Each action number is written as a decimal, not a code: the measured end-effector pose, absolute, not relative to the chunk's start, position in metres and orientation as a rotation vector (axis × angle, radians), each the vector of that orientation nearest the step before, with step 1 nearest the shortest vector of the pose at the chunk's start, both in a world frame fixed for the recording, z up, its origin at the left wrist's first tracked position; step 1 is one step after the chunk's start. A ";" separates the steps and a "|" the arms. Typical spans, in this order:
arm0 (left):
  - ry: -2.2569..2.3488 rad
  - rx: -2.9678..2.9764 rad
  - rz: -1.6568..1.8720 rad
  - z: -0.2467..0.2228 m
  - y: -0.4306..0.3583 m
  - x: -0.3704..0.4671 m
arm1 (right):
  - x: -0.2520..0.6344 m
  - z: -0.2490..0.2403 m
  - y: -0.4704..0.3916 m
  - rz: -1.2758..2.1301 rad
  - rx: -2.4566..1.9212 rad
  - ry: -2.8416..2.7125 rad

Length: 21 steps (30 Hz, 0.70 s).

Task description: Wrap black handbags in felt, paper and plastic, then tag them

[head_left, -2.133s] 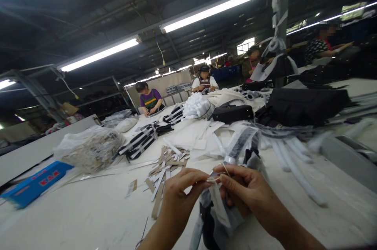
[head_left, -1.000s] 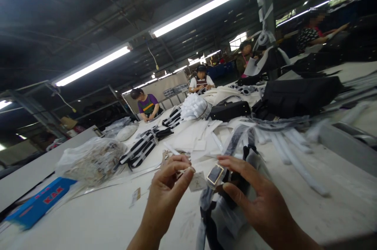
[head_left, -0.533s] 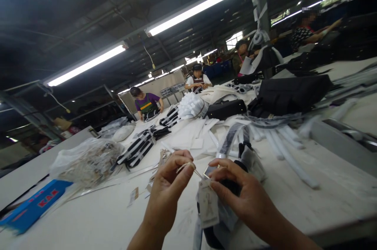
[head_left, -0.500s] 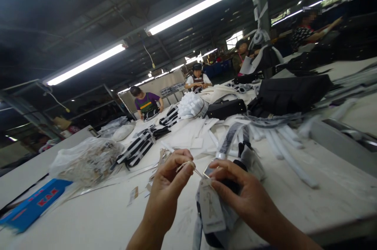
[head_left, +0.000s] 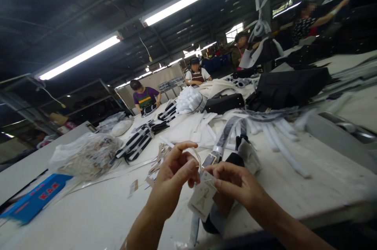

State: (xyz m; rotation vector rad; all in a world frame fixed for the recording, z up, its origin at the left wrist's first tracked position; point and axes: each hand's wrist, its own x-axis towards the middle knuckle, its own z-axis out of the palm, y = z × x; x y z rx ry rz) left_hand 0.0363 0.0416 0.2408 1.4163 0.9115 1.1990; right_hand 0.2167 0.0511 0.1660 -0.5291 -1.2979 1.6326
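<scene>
A white rectangular card tag with a printed figure (head_left: 203, 199) hangs tilted at the lower centre of the frame, its upper edge grasped between thumb and index finger of the right hand (head_left: 235, 183). A thin cream string loop (head_left: 196, 155) rises beside the left hand (head_left: 176, 181), whose fingers are half curled; whether they pinch the string cannot be told. A plain brown card (head_left: 224, 204) shows just behind the tag. Directly above the hands lies a gold-rimmed rectangular buckle (head_left: 213, 158) on a dark strap wrapped in clear plastic (head_left: 225, 132).

The white bench (head_left: 118, 218) spreads around them. Brown and white flat strips (head_left: 159, 155) lie near centre, a blue box with red letters (head_left: 37, 199) at lower left, a filled clear plastic bag (head_left: 88, 155) above it, and a large black bag (head_left: 291, 89) at right. Co-workers sit or stand farther back.
</scene>
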 end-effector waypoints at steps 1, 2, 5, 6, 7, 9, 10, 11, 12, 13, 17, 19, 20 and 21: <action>0.886 1.376 1.193 0.241 0.041 0.035 | 0.216 0.165 0.051 1.701 -0.498 -1.258; 0.860 1.337 1.183 0.241 0.041 0.035 | 0.215 0.164 0.051 1.750 -0.482 -1.233; 0.765 1.238 1.170 0.242 0.041 0.033 | 0.212 0.161 0.049 1.825 -0.416 -1.198; 0.744 1.214 1.177 0.242 0.042 0.033 | 0.211 0.159 0.049 1.845 -0.380 -1.193; 0.732 1.195 1.188 0.241 0.042 0.033 | 0.210 0.158 0.048 1.861 -0.354 -1.195; 0.734 1.160 1.208 0.240 0.043 0.032 | 0.209 0.155 0.048 1.862 -0.357 -1.222; 0.740 1.140 1.212 0.240 0.044 0.032 | 0.209 0.153 0.048 1.842 -0.384 -1.247; 0.745 1.118 1.213 0.239 0.044 0.032 | 0.210 0.151 0.048 1.811 -0.422 -1.273; 0.751 1.090 1.217 0.239 0.044 0.032 | 0.211 0.149 0.048 1.772 -0.456 -1.304; 0.760 1.057 1.227 0.238 0.044 0.032 | 0.212 0.148 0.049 1.728 -0.484 -1.337; 0.756 0.924 1.298 0.239 0.044 0.034 | 0.215 0.144 0.051 1.632 -0.527 -1.476; 0.706 0.880 1.301 0.240 0.044 0.036 | 0.214 0.146 0.052 1.644 -0.515 -1.522; 0.678 0.856 1.295 0.241 0.045 0.037 | 0.212 0.147 0.052 1.661 -0.502 -1.548; 0.653 0.832 1.291 0.241 0.045 0.039 | 0.210 0.149 0.053 1.679 -0.492 -1.569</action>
